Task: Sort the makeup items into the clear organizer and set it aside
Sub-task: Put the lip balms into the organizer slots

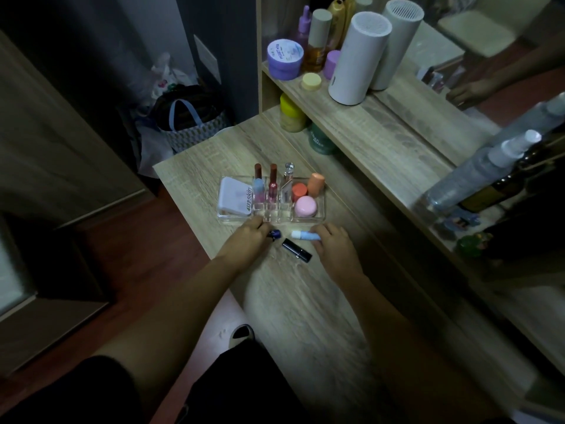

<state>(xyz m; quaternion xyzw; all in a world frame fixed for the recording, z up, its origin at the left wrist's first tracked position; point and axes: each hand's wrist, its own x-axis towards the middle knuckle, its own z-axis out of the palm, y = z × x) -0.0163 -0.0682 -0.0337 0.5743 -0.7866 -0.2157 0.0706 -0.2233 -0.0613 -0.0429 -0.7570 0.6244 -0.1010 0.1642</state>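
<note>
1. Centrally, a clear organizer (318, 217) of hard see-through plastic sits on the wood-grain tabletop (305, 301), split into a wide left bay, small square slots in the middle and a wide right bay.
2. A flat white compact (234, 197) with rounded corners leans in the left bay.
3. Slim tubes stand upright in the middle slots: two red-capped lipsticks (272, 182) and a glassy silver-topped one (288, 179).
4. The right bay holds a round pink jar (305, 206), a small orange-red pot (299, 191) and a tilted peach cylinder (315, 184).
5. The left hand (249, 237) rests at the organizer's front edge, its grip curled round a small glossy dark-blue item (275, 234); how firmly it holds is unclear.
6. The right hand (334, 243) lies just beside it, fingers closed over one end of a pale blue and white stick (301, 235) lying flat.
7. A glossy black lipstick tube (296, 254) lies loose on the tabletop between the two hands, touched by neither.
8. A matte white cylinder (357, 59) stands on the shelf (351, 117) behind.
</note>
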